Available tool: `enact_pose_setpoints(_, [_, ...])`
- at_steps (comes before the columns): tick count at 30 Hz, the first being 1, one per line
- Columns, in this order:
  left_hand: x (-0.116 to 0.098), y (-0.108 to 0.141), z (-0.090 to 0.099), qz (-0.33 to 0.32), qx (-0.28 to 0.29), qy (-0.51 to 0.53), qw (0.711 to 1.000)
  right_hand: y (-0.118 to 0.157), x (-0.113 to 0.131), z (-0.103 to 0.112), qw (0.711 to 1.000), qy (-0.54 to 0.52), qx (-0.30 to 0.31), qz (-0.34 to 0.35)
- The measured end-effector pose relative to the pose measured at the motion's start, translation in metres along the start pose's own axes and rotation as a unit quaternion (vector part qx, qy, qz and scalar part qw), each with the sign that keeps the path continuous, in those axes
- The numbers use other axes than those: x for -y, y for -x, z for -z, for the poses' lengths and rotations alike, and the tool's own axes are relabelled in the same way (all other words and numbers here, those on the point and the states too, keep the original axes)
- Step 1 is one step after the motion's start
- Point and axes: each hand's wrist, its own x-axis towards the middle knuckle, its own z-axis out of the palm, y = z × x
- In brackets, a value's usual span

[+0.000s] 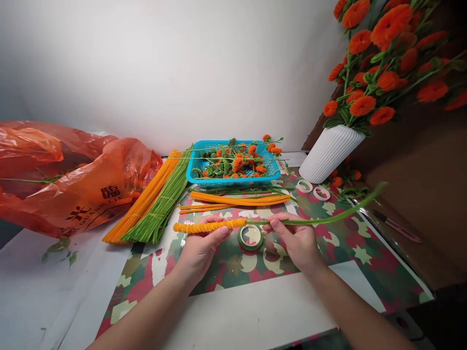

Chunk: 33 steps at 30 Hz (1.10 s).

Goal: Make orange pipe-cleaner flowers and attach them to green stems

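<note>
My left hand (204,243) pinches an orange coiled pipe cleaner (193,228) between thumb and fingers. The tight coil lies level, pointing left. From its right end runs a long green pipe cleaner (332,219), and my right hand (295,238) is closed around that with thumb and fingertips. The green stem bends upward at its far right end. Between my hands, just below the stem, a roll of green tape (251,237) lies on the patterned mat. Behind the coil, straight orange pipe cleaners (241,199) lie in a loose bunch.
A blue basket (233,183) holds orange flowers with green leaves. Left of it lie orange (140,204) and green pipe cleaner bundles (160,206) beside a red plastic bag (91,194). At right stand a white vase (330,153) of orange flowers and two white tape rolls (321,193).
</note>
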Motion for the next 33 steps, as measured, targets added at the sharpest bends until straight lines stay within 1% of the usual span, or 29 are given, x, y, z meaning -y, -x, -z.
enact_pose_setpoints(3, [0.001, 0.0, -0.001, 0.003, 0.004, -0.006, 1.0, -0.002, -0.001, -0.002, 0.998, -0.044, 0.004, -0.045])
enact_pose_setpoints(6, [0.003, 0.0, -0.002, 0.007, 0.006, -0.011, 1.0, -0.002, -0.003, -0.005, 0.993, -0.079, -0.007, -0.084])
enact_pose_setpoints(11, [0.007, 0.002, -0.001, 0.004, 0.003, -0.034, 0.999, 0.004, -0.008, -0.012, 0.987, -0.113, -0.002, -0.119])
enact_pose_setpoints(17, [0.011, 0.005, -0.002, 0.005, 0.01, -0.081, 0.997, 0.011, -0.011, -0.021, 0.985, -0.113, 0.046, -0.12])
enact_pose_setpoints(19, [0.009, 0.005, -0.003, 0.0, -0.003, -0.082, 0.997, 0.01, -0.01, -0.02, 0.984, -0.116, 0.052, -0.125])
enact_pose_setpoints(22, [0.003, 0.005, -0.005, -0.014, -0.032, -0.069, 0.997, 0.005, -0.008, -0.013, 0.985, -0.116, 0.026, -0.125])
enact_pose_setpoints(25, [-0.002, 0.004, -0.006, -0.02, -0.036, -0.068, 0.997, 0.001, -0.006, -0.008, 0.987, -0.112, -0.004, -0.114])
enact_pose_setpoints(30, [-0.001, 0.004, -0.008, -0.025, -0.051, -0.077, 0.995, 0.001, -0.008, -0.009, 0.988, -0.095, -0.011, -0.118])
enact_pose_setpoints(33, [0.004, 0.006, -0.007, -0.025, -0.04, -0.095, 0.994, 0.004, -0.009, -0.014, 0.989, -0.087, -0.006, -0.12])
